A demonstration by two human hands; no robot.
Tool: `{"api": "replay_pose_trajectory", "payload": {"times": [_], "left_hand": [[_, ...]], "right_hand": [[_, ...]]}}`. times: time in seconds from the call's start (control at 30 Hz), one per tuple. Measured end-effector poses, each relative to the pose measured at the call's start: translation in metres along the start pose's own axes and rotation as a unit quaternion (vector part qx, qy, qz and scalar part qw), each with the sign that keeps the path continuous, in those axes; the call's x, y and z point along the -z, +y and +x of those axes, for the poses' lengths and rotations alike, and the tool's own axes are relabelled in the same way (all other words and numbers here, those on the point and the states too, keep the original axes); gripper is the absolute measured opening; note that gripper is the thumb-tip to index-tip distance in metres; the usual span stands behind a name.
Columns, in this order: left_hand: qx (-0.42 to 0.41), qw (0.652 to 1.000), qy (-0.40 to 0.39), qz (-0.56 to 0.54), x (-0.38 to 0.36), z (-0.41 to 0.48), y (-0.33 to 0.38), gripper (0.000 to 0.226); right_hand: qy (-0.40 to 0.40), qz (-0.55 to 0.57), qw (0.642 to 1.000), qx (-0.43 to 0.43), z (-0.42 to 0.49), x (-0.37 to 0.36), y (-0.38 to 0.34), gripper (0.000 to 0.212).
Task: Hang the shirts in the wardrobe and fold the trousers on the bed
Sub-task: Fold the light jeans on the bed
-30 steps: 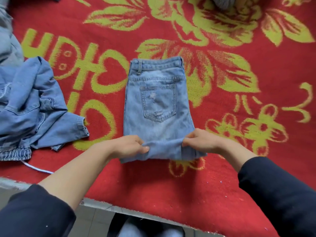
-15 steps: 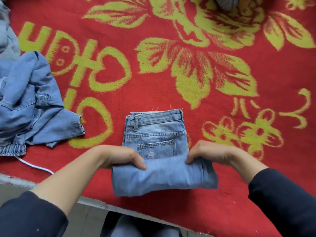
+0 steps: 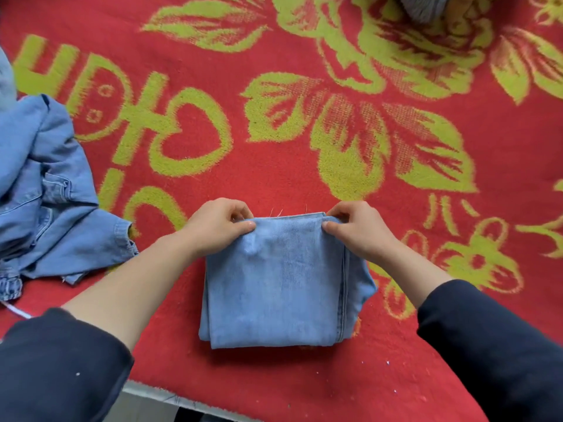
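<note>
Light blue jeans [image 3: 280, 284] lie folded into a compact square on the red bed cover [image 3: 304, 178], close to the bed's near edge. My left hand [image 3: 217, 228] pinches the far left corner of the folded stack, thumb on top. My right hand [image 3: 358, 229] pinches the far right corner the same way. The waistband and pocket are hidden under the top layer. A side seam runs down the right side of the stack.
A crumpled denim shirt [image 3: 45, 202] lies at the left, with a white cord [image 3: 15, 310] beside it. A grey garment [image 3: 426, 6] peeks in at the top edge. The bed's front edge [image 3: 170, 399] runs just below the jeans.
Both hands lifted the near fold of the jeans and laid it forward over the waistband half, making a smaller square. The hands now sit at the far edge.
</note>
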State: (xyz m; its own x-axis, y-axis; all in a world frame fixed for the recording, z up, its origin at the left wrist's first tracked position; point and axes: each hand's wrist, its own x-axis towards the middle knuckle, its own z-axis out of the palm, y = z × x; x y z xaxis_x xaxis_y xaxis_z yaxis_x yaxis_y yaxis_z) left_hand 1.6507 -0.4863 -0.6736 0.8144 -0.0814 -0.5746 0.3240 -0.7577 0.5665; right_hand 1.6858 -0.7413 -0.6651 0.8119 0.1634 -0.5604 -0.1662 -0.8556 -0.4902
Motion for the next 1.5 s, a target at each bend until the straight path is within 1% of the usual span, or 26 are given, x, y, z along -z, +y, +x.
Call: {"api": "replay_pose_trajectory", "payload": {"times": [0.07, 0.1, 0.17, 0.2, 0.23, 0.27, 0.33, 0.37, 0.4, 0.43, 0.5, 0.6, 0.67, 0.73, 0.8, 0.83, 0.87, 0.93, 1.0, 1.07, 1.17, 1.23, 1.3, 1.37, 1.4, 1.5], "left_hand": [[-0.017, 0.99, 0.093, 0.102, -0.012, 0.003, -0.002, 0.003], [-0.031, 0.983, 0.134, 0.124, -0.018, 0.002, -0.002, 0.011], [-0.094, 0.969, 0.177, 0.142, -0.026, -0.006, -0.002, 0.028], [-0.127, 0.964, 0.173, 0.158, -0.03, -0.01, -0.003, 0.038], [-0.143, 0.962, 0.144, 0.184, -0.034, -0.015, -0.004, 0.049], [-0.146, 0.961, 0.108, 0.21, -0.038, -0.017, -0.006, 0.059], [-0.112, 0.963, 0.039, 0.243, -0.041, -0.016, -0.012, 0.076], [-0.091, 0.965, 0.015, 0.247, -0.042, -0.013, -0.013, 0.081], [-0.079, 0.964, 0.004, 0.252, -0.043, -0.009, -0.015, 0.082], [-0.074, 0.964, -0.002, 0.256, -0.044, -0.006, -0.015, 0.077], [-0.072, 0.964, -0.015, 0.257, -0.046, -0.003, -0.012, 0.067], [-0.058, 0.972, -0.01, 0.229, -0.045, -0.003, -0.009, 0.066], [-0.043, 0.981, -0.008, 0.189, -0.041, 0.0, -0.007, 0.066], [-0.007, 0.992, -0.022, 0.123, -0.034, 0.002, -0.003, 0.067], [0.033, 0.995, -0.047, 0.077, -0.028, -0.003, 0.0, 0.067], [0.045, 0.995, -0.054, 0.064, -0.026, -0.009, 0.001, 0.064], [0.053, 0.996, -0.054, 0.048, -0.025, -0.018, 0.0, 0.057], [0.045, 0.999, -0.027, 0.004, -0.027, -0.041, -0.005, 0.042], [0.018, 0.999, 0.02, -0.018, -0.03, -0.067, -0.01, 0.034], [-0.014, 0.998, 0.061, -0.008, -0.028, -0.097, -0.015, 0.036], [-0.037, 0.99, 0.133, -0.028, -0.018, -0.148, -0.03, 0.037], [-0.021, 0.983, 0.172, -0.069, -0.013, -0.185, -0.046, 0.033], [-0.002, 0.97, 0.222, -0.098, -0.012, -0.222, -0.066, 0.034], [0.023, 0.952, 0.276, -0.13, -0.012, -0.259, -0.087, 0.036], [0.037, 0.941, 0.3, -0.151, -0.012, -0.277, -0.1, 0.033], [0.067, 0.91, 0.366, -0.185, -0.011, -0.329, -0.143, 0.031]], "right_hand": [[0.029, -0.06, 0.997, 0.03, 0.003, -0.011, 0.004, 0.015], [0.044, -0.06, 0.996, 0.052, 0.002, -0.015, 0.004, 0.018], [0.052, -0.036, 0.993, 0.103, -0.003, -0.02, 0.002, 0.035], [0.04, -0.041, 0.99, 0.127, -0.006, -0.021, 0.0, 0.046], [0.023, -0.064, 0.987, 0.148, -0.008, -0.023, 0.0, 0.055], [0.004, -0.099, 0.982, 0.16, -0.009, -0.025, -0.001, 0.063], [-0.03, -0.163, 0.975, 0.151, -0.005, -0.029, -0.002, 0.073], [-0.046, -0.182, 0.973, 0.137, -0.002, -0.031, -0.004, 0.077], [-0.061, -0.196, 0.971, 0.126, 0.002, -0.032, -0.006, 0.08], [-0.077, -0.208, 0.968, 0.121, 0.006, -0.033, -0.009, 0.081], [-0.101, -0.223, 0.963, 0.116, 0.011, -0.034, -0.012, 0.08], [-0.09, -0.244, 0.959, 0.115, 0.018, -0.033, -0.019, 0.07], [-0.102, -0.254, 0.956, 0.105, 0.021, -0.032, -0.028, 0.064], [-0.141, -0.246, 0.957, 0.067, 0.023, -0.033, -0.037, 0.058], [-0.155, -0.25, 0.954, 0.058, 0.021, -0.035, -0.044, 0.039], [-0.15, -0.256, 0.952, 0.073, 0.017, -0.034, -0.046, 0.027], [-0.144, -0.257, 0.951, 0.093, 0.012, -0.033, -0.048, 0.023], [-0.128, -0.255, 0.947, 0.148, -0.005, -0.03, -0.05, 0.027], [-0.098, -0.257, 0.937, 0.217, -0.025, -0.028, -0.052, 0.031], [-0.1, -0.249, 0.928, 0.26, -0.046, -0.025, -0.064, 0.035], [-0.124, -0.225, 0.924, 0.284, -0.077, -0.023, -0.1, 0.029], [-0.137, -0.238, 0.907, 0.321, -0.095, -0.028, -0.13, 0.024], [-0.137, -0.243, 0.888, 0.366, -0.112, -0.042, -0.161, 0.019], [-0.137, -0.244, 0.87, 0.406, -0.128, -0.064, -0.19, 0.016], [-0.141, -0.245, 0.862, 0.422, -0.136, -0.078, -0.204, 0.016], [-0.165, -0.241, 0.844, 0.449, -0.166, -0.13, -0.24, 0.016]]}}
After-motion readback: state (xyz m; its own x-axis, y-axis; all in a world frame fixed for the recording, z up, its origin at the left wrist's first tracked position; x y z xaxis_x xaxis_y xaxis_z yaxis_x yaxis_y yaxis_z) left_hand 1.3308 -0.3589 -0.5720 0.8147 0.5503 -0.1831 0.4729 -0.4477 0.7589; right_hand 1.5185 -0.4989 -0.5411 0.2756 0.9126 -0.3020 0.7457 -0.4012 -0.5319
